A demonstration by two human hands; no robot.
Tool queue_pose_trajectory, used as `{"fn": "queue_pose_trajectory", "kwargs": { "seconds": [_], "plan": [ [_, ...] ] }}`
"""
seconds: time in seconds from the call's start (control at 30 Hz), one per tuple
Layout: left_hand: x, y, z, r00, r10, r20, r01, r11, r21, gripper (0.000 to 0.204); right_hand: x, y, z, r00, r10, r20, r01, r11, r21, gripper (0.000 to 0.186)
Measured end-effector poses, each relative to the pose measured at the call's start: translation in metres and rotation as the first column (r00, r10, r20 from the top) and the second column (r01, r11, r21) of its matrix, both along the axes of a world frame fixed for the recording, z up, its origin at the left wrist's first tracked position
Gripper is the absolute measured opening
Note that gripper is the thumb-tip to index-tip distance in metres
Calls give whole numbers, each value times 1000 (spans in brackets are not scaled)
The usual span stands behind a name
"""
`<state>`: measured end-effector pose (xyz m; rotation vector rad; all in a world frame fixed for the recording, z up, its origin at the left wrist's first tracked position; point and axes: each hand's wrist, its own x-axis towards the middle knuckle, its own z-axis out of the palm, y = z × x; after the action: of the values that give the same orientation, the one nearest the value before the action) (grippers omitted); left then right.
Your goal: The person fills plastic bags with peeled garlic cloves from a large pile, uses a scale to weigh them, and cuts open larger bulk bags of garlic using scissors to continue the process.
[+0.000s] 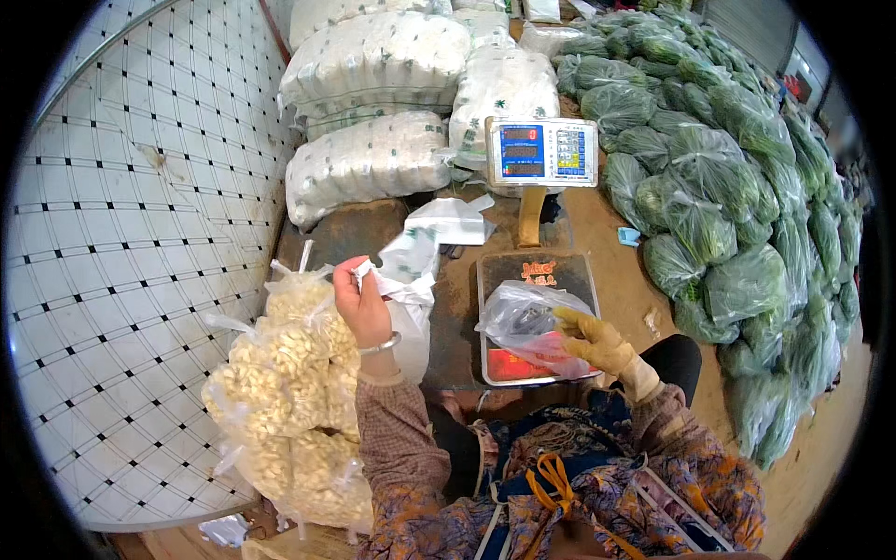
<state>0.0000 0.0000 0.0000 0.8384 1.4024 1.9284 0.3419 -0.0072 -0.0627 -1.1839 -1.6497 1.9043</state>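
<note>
My left hand [362,301], bare with a silver bracelet at the wrist, is raised and closed on the gathered edge of a white plastic bag [408,327]. The bag hangs down beside a heap of knotted clear bags of peeled garlic cloves [299,401]. My right hand [602,350] wears a tan glove. Its fingers are stretched out at the right side of a crumpled clear plastic bag [525,313] that lies on the pan of a digital scale [492,369]. Whatever is inside that bag is hard to make out. A red patch shows under it.
Behind the scale's post stands its display [541,152]. Stacked white bales [373,163] fill the back. Bagged green vegetables [695,215] are piled along the right. A white tile-patterned panel [159,280] rises at the left. Loose white plastic [448,222] lies before the bales.
</note>
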Motion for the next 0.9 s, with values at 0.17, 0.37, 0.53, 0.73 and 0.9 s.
{"fn": "queue_pose_trajectory", "kwargs": {
  "seconds": [0.17, 0.37, 0.53, 0.73, 0.9],
  "plan": [
    [27, -39, 86, 948, -166, -270, 239, 934, 267, 11, -62, -5, 66, 995, 10, 98, -71, 765, 640, 92],
    [69, -45, 143, 867, -477, -142, 491, 773, 402, 11, -85, 24, 65, 902, 116, -416, 53, 926, 373, 99],
    [94, -39, 113, 805, -592, 24, 567, 781, 260, 19, -63, -15, 71, 724, 252, -642, -136, 965, 225, 89],
    [180, -44, 53, 526, -800, -287, 800, 581, -153, 23, -33, -67, 60, 843, -137, -520, 353, 871, 342, 62],
    [198, -44, 42, 143, -982, -122, 964, 166, -207, 37, 6, -71, 5, 402, -490, -774, 518, 818, -249, 27]
  ]
}}
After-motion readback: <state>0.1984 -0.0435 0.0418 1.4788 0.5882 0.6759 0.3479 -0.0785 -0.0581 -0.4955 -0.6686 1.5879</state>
